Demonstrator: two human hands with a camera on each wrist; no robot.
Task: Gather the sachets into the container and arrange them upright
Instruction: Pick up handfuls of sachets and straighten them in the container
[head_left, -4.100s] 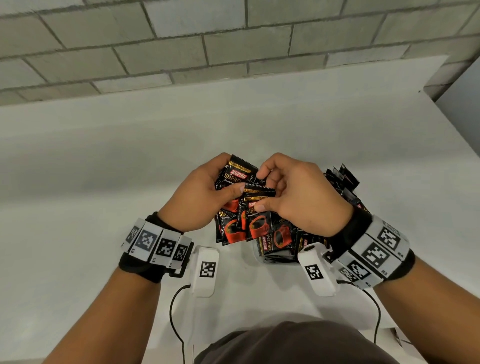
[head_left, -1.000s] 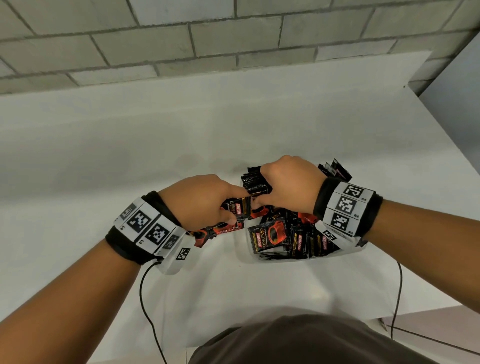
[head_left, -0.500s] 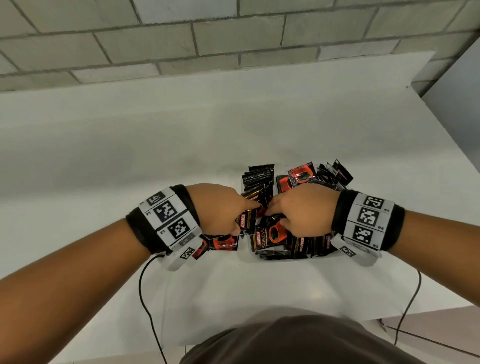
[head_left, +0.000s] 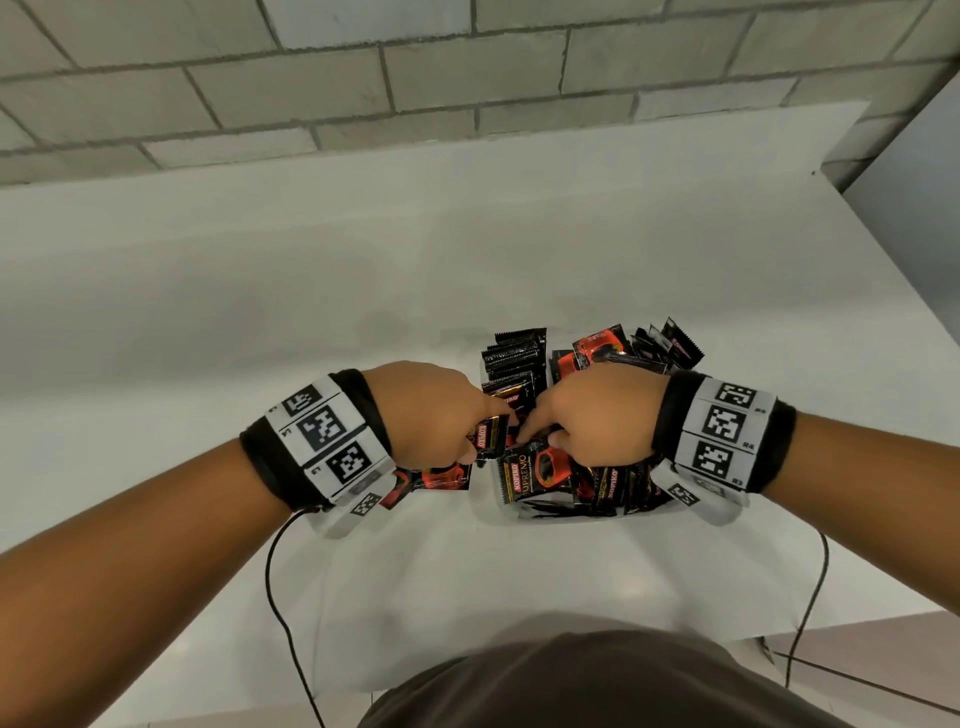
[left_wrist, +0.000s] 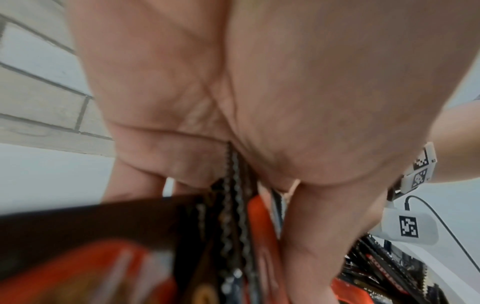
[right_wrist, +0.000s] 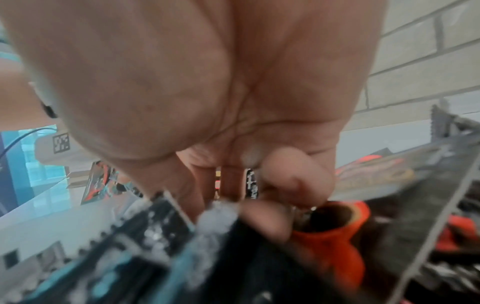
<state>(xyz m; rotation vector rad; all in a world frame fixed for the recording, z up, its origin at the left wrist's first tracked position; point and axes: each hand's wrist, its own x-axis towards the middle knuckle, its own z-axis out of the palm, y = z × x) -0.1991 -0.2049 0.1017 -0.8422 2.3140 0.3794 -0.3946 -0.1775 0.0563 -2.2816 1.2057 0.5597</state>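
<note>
While the left hand (head_left: 426, 413) grips a bundle of sachets (head_left: 441, 475) at the container's (head_left: 480, 512) left edge, the right hand (head_left: 597, 415) pinches a sachet (head_left: 537, 470) among those packed in the container. More sachets stand upright at the back. The container sits on the white counter (head_left: 467, 270).

Both hands are hiding the middle sachets (head_left: 540, 467); at six o'clock, both wrist views are blurring heavily.
</note>
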